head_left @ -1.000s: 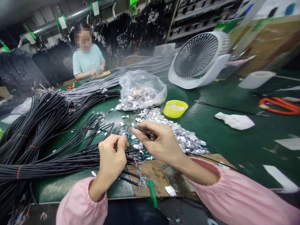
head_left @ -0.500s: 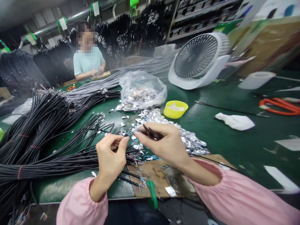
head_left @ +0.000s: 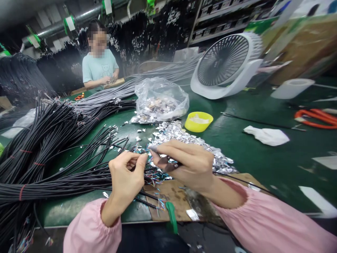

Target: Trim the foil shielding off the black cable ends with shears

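Note:
My left hand pinches the end of a thin black cable between thumb and forefinger. My right hand is closed round a small dark tool whose tip meets the cable end right beside the left fingertips. Under both hands lie short coloured wire trimmings on a brown cardboard sheet. A heap of silver foil scraps spreads just beyond my right hand. Large bundles of black cables fan out to the left.
A clear plastic bag of foil pieces, a yellow bowl and a white fan stand farther back on the green table. Orange scissors and a white rag lie right. Another person works at the far end.
My right hand has dropped slightly and turned, bringing the dark tool closer to the cable end. My left hand has stayed in its pinch.

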The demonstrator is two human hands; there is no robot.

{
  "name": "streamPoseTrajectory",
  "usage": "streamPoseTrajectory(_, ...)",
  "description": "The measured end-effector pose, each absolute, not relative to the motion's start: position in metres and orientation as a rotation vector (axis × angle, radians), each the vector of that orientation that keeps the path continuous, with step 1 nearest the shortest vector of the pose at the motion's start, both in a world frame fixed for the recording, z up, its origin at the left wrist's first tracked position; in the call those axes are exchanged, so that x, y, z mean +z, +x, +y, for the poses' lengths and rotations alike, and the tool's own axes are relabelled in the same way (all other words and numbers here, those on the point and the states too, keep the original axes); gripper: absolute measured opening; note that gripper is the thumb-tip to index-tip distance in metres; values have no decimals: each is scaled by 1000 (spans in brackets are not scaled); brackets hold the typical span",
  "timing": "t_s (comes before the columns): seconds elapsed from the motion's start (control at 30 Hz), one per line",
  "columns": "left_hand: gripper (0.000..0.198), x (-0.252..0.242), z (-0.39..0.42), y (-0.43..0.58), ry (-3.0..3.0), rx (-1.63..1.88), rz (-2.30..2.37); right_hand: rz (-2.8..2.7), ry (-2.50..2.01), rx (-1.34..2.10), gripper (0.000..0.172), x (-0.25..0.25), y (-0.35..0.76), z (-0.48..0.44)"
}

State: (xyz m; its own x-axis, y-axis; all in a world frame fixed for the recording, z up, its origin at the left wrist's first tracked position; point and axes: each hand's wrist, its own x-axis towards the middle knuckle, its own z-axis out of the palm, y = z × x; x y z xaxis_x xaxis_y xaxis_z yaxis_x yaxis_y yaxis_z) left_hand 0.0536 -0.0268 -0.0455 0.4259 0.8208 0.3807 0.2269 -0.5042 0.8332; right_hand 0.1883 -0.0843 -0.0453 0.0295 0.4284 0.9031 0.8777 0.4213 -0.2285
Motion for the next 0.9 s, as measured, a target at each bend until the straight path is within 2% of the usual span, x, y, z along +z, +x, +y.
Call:
streamPoseTrajectory(0.1,21,-45,-25,54,1936,1044,904,-1728,-1061,-583,18,-48,190,-85)
streamPoseTrajectory(0.2,18,-44,-22,53,1912,1054,893,-1578,-1165,-395,9,-45,187,-84)
streamPoseTrajectory(0.43,14,-39,-21,52,1872,1031,841,-1376,-1365,-68,15,-36,181,-82)
streamPoseTrajectory(0.67,15,-39,-21,51,1842,1012,847,-1492,-1235,-169,12,-40,182,-84)
streamPoseTrajectory(0.9,15,-44,-20,52,1913,1186,826,-1387,-1277,-131,14,-36,180,-85)
